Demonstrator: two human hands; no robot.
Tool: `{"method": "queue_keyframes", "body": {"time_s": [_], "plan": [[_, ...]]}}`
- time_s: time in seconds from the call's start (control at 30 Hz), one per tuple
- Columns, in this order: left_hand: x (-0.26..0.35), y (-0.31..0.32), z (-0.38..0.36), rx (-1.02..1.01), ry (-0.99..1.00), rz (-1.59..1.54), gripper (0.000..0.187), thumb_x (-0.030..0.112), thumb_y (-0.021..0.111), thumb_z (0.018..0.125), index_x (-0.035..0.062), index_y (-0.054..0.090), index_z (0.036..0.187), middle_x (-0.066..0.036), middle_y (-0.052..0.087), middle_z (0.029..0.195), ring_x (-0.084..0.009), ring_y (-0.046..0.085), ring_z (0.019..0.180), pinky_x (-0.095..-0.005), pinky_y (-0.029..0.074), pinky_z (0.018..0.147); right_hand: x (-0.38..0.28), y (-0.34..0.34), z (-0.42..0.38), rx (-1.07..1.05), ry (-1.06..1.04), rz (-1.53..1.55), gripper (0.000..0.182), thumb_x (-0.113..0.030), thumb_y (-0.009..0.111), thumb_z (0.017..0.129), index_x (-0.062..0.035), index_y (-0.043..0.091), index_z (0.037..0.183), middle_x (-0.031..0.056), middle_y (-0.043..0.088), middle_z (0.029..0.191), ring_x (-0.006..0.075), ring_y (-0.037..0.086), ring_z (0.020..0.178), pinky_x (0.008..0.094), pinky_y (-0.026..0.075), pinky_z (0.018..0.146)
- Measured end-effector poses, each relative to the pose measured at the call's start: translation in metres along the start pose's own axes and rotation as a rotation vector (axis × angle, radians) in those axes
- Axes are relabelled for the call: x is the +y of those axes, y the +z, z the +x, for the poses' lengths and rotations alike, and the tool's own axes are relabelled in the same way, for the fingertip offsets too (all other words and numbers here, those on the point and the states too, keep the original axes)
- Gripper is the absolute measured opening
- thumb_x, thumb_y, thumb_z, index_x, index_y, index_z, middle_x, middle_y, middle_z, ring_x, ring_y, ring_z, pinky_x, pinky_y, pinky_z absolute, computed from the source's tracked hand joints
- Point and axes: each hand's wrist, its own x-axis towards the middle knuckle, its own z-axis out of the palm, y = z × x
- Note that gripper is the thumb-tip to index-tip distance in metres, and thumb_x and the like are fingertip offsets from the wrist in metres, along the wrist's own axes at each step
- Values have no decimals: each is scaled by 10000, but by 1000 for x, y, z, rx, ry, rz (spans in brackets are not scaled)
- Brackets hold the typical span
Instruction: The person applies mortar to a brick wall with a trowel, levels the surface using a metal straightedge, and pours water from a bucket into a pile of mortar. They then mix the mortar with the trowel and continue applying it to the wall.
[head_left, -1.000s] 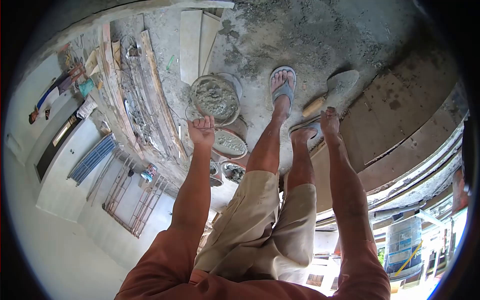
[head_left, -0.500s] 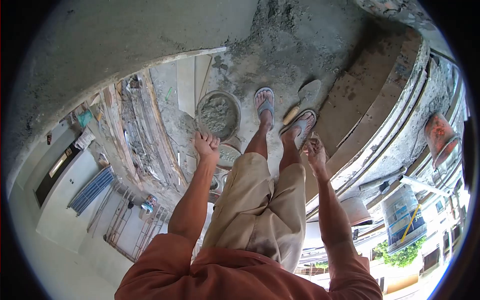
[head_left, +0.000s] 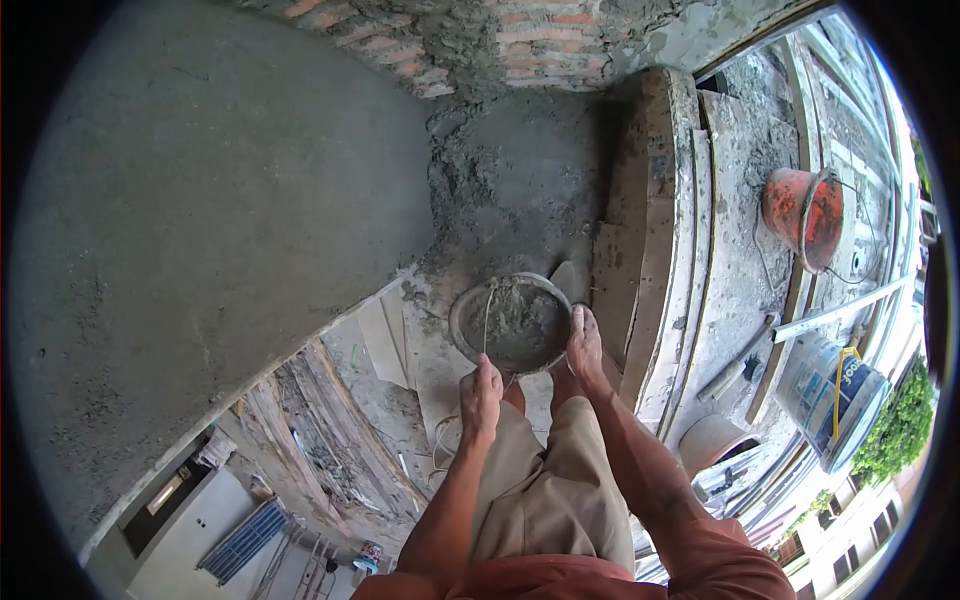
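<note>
Left hand [head_left: 480,400]: forming a fist around the wire handle at the bucket's near side, about 7 o'clock, with 12 pointing away from the body; whether the knuckles are also touching the rim, I cannot tell.
Right hand [head_left: 585,345]: clasping the rim directly, between 3 and 4 o'clock.
Hands together or apart: standing apart from each other, both being joined to the same bucket.
Bucket [head_left: 457,325]: sitting just past both hands, at 12 to 1 o'clock from the left and 10 from the right; its mouth is facing up and appears raised over the feet.
Nearer hand: the right is lying against the bucket itself, while the left is holding it through the wire.
Axis: the round mouth is showing no clear long axis; the wire handle [head_left: 488,318] is running roughly 12 to 6 across its left half.
Mortar [head_left: 525,325]: filling the bucket as a wet grey mass.
Trowel blade [head_left: 563,273]: peeking out beyond the rim, between 1 and 2 o'clock.
Brown boards [head_left: 640,300]: rising between 2 and 3 o'clock.
Orange bucket [head_left: 790,205]: resting farther out that same way.
Brick wall [head_left: 550,45]: standing well off at 12.
</note>
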Motion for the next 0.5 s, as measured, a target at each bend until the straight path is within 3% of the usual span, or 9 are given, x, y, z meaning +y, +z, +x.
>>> {"method": "queue_keyframes", "body": {"time_s": [0.03, 0.07, 0.17, 0.23, 0.33, 0.37, 0.43, 0.5], "plan": [[4, 18, 12, -57, 45, 54, 527, 431, 381, 1031, 130, 326, 602, 51, 294, 576, -87, 286, 516, -280, 229, 487, 4, -4, 13, 88, 53, 22, 584, -463, 359, 1027, 26, 508, 1308, 225, 580, 1199, 339, 546, 1096, 408, 401, 961], [3, 32, 31, -90, 125, 213, 543, 440, 386, 1026, 95, 368, 607, 19, 323, 568, -103, 316, 519, -305, 261, 492, -37, -38, 19, -83, 186, 139, 612, -486, 356, 1022, 28, 497, 1324, 224, 564, 1252, 326, 534, 1153, 384, 390, 992], [21, 70, 87, -154, 248, 517, 574, 458, 403, 1012, 22, 457, 643, -70, 398, 565, -166, 396, 525, -363, 328, 519, -3, -39, 61, 13, 266, 393, 605, -504, 354, 1021, 25, 549, 1239, 178, 624, 1119, 275, 576, 1037, 369, 424, 923], [25, 85, 120, -173, 301, 658, 591, 467, 414, 1002, -16, 503, 674, -127, 446, 570, -212, 445, 529, -394, 364, 542, -22, -40, 70, -3, 272, 422, 589, -493, 355, 1023, 28, 559, 1205, 168, 638, 1060, 261, 585, 1000, 377, 432, 890], [37, 97, 175, -247, 408, 720, 590, 480, 442, 979, -42, 565, 732, -239, 535, 632, -386, 558, 636, -448, 413, 617, -44, -4, 87, 239, 71, 256, 549, -455, 361, 1024, 41, 565, 1141, 188, 637, 1000, 321, 589, 932, 394, 438, 850], [40, 99, 195, -223, 491, 815, 583, 480, 457, 974, -39, 561, 730, -237, 564, 663, -401, 575, 670, -460, 419, 628, -51, 4, 94, 192, 134, 196, 555, -449, 375, 1019, 50, 550, 1188, 223, 622, 1059, 365, 576, 988, 426, 433, 867], [61, 99, 230, -292, 480, 855, 550, 471, 479, 968, -27, 579, 757, -224, 578, 691, -355, 584, 667, -441, 438, 648, -79, 52, 109, 475, 34, -8, 517, -397, 392, 1018, 51, 526, 1239, 236, 590, 1081, 388, 551, 997, 459, 427, 866], [76, 85, 281, -316, 461, 830, 542, 489, 493, 951, -18, 598, 791, -235, 607, 756, -390, 606, 746, -441, 457, 672, -127, 88, 117, 238, -157, -152, 477, -327, 399, 1016, 42, 489, 1306, 253, 557, 1082, 417, 517, 985, 498, 408, 872]]}}
